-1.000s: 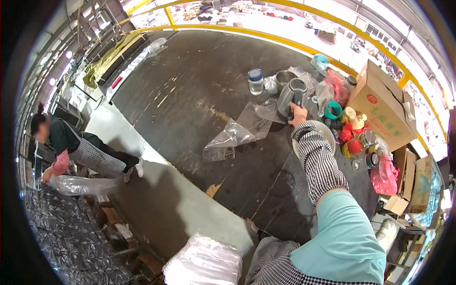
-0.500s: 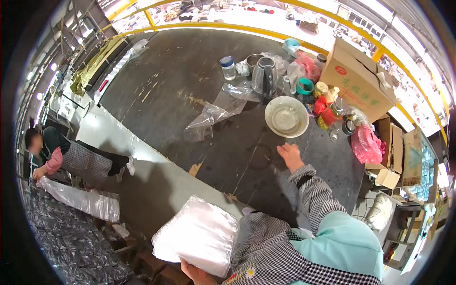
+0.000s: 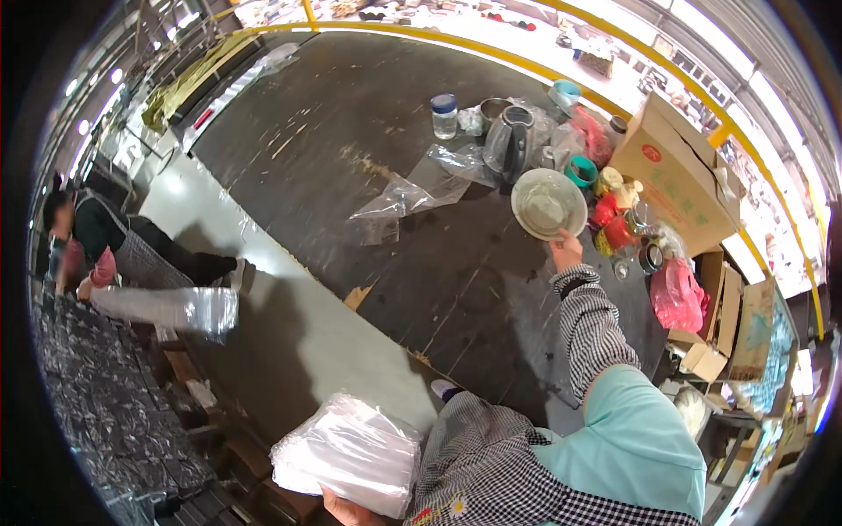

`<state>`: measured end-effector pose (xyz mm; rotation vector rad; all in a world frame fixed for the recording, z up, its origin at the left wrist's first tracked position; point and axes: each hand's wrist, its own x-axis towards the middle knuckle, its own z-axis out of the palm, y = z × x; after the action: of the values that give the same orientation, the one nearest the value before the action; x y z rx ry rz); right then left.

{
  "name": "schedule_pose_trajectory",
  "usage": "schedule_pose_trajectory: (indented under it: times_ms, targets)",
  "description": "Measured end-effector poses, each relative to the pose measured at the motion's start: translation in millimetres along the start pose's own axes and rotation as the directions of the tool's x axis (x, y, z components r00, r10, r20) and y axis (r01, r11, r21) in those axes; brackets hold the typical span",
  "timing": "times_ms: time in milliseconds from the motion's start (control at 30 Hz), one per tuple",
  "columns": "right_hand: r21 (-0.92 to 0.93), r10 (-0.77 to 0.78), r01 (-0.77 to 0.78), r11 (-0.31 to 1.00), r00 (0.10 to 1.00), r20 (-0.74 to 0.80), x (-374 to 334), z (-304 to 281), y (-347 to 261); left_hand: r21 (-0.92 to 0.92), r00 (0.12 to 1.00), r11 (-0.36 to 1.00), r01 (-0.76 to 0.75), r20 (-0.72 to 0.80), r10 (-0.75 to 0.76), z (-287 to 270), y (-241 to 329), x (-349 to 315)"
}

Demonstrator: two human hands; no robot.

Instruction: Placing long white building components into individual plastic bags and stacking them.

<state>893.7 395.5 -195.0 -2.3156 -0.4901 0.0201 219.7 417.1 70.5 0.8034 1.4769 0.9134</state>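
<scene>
Right of centre, a pale bowl (image 3: 549, 203) is pinched at its rim by the right hand (image 3: 567, 252); at the lower edge, a plastic-wrapped stack (image 3: 349, 453) is supported by the left hand (image 3: 346, 508), its fingers mostly hidden.

A big brown cardboard box (image 3: 675, 180) with a red round mark stands at the tabletop's right edge; smaller open cartons (image 3: 715, 324) sit below it.

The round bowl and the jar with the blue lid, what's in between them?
In the head view, a dark kettle stands between the bowl and the blue-lidded jar, with crumpled clear plastic beside it.
</scene>
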Motion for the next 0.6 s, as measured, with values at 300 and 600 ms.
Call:
schedule_pose_trajectory:
  times_ms: [300, 600]
  targets:
    - [0.179, 0.157, -0.137, 0.974, 0.983, -0.099, 17.7, -15.0, 5.9, -0.238, 0.973, 0.954, -0.180, 0.097, 0.208, -8.7, -11.2, 14.1]
    - [0.387, -0.294, -0.690, 0.612, 0.256, 0.921, -308.5, -41.1, -203.5, -0.704, 0.965, 0.701, 0.112, 0.245, 0.093, -70.1, -31.8, -11.7]
